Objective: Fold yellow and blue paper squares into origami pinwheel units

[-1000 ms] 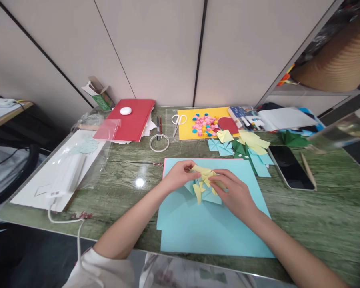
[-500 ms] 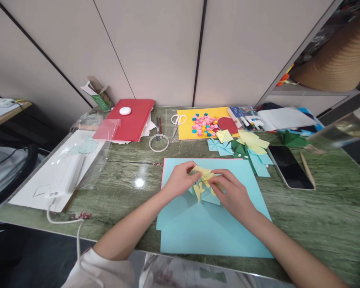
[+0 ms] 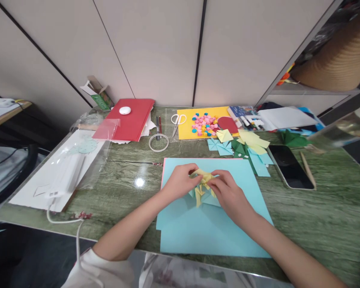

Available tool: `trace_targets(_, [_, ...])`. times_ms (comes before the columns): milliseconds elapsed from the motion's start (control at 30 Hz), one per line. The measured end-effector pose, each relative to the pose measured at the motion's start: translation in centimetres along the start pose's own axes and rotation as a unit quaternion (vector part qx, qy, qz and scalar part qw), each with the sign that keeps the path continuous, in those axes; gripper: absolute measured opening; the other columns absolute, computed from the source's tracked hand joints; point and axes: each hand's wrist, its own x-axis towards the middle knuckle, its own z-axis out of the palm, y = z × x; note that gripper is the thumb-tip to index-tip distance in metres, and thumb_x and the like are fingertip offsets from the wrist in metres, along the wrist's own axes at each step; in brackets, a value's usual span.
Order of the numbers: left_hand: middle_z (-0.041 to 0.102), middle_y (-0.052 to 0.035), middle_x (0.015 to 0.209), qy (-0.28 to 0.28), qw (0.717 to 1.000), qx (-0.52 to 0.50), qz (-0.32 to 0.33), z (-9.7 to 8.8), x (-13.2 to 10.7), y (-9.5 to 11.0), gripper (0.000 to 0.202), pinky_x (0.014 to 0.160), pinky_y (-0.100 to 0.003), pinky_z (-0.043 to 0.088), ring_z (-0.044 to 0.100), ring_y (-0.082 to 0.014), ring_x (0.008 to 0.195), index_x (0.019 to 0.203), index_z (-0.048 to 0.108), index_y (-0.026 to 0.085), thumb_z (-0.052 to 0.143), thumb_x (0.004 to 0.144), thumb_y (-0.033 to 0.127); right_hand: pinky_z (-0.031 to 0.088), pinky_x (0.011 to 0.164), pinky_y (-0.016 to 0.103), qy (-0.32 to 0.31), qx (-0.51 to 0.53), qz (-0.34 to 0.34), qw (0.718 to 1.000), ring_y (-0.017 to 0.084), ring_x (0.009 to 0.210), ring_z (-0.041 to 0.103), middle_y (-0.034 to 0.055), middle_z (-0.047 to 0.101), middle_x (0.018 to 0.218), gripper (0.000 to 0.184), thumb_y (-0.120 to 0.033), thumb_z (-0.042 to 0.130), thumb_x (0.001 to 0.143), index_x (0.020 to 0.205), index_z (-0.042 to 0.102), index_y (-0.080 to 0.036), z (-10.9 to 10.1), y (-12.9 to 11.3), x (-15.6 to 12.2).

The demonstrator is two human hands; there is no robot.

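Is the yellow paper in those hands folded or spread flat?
Folded: pointed flaps show on the yellow paper the left hand and right hand pinch.

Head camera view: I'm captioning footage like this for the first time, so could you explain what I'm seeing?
There is no machine here, just a person's two bare hands. The camera sits on that person's head, looking forward and down, so the arms reach in from below.

The left hand and right hand pinch a folded yellow and blue paper piece over light-blue sheets.

These lie on a green table. Farther back are scissors and a red folder-like item; to the right lie more folded papers and a phone.
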Motion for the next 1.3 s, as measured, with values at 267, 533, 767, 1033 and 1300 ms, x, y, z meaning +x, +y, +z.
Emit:
trace_targets(267, [0.052,0.0036,0.065,-0.002,1.0,-0.016,-0.003,-0.3,0.2,-0.2,0.013,0.058,-0.022,0.033,0.043,-0.0105,0.062,0.068,0.054,0.016,0.052,0.074,0.027,0.051,0.063,0.027,-0.01,0.037,0.008,0.999,0.014,0.079,0.06,0.0037,0.051,0.108,0.019,-0.016,0.038,0.086,0.087,0.055,-0.025,0.1,0.1,-0.1])
trace_targets(533, [0.06,0.0018,0.069,-0.034,0.999,-0.031,-0.006,-0.2,0.3,-0.5,0.014,0.062,-0.023,0.037,0.049,-0.0127,0.067,0.072,0.063,0.017,0.055,0.072,0.029,0.052,0.062,0.029,-0.02,0.056,0.038,0.998,0.014,0.078,0.059,0.0026,0.053,0.107,0.016,-0.024,0.04,0.087,0.085,0.056,-0.026,-0.2,-0.5,0.0])
trace_targets(767, [0.06,0.0012,0.074,-0.04,0.997,-0.059,-0.009,-0.5,0.5,-0.7,0.016,0.058,-0.022,0.036,0.049,-0.012,0.067,0.079,0.062,0.016,0.054,0.073,0.028,0.051,0.069,0.028,-0.023,0.077,0.029,0.996,0.014,0.085,0.058,0.0017,0.055,0.101,0.018,-0.025,0.04,0.087,0.087,0.058,-0.027,-0.4,-0.2,0.3])
trace_targets(1033, [0.055,0.0031,0.065,-0.023,1.0,-0.014,-0.004,-0.6,0.5,-0.7,0.013,0.055,-0.022,0.032,0.046,-0.0114,0.062,0.071,0.06,0.016,0.051,0.074,0.026,0.048,0.079,0.029,-0.076,0.022,-0.057,0.995,0.015,0.093,0.054,0.0042,0.052,0.104,0.019,-0.018,0.037,0.088,0.094,0.055,-0.024,-0.1,0.5,0.0])
trace_targets(1300, [0.067,0.0009,0.089,-0.047,0.998,-0.028,0.026,-0.7,0.2,-0.5,0.021,0.07,-0.023,0.04,0.058,-0.0146,0.081,0.089,0.064,0.021,0.049,0.074,0.018,0.049,0.08,0.029,-0.086,0.055,-0.058,0.993,0.015,0.094,0.055,0.0028,0.054,0.103,0.02,-0.017,0.037,0.088,0.092,0.055,-0.025,-0.3,0.0,0.3])
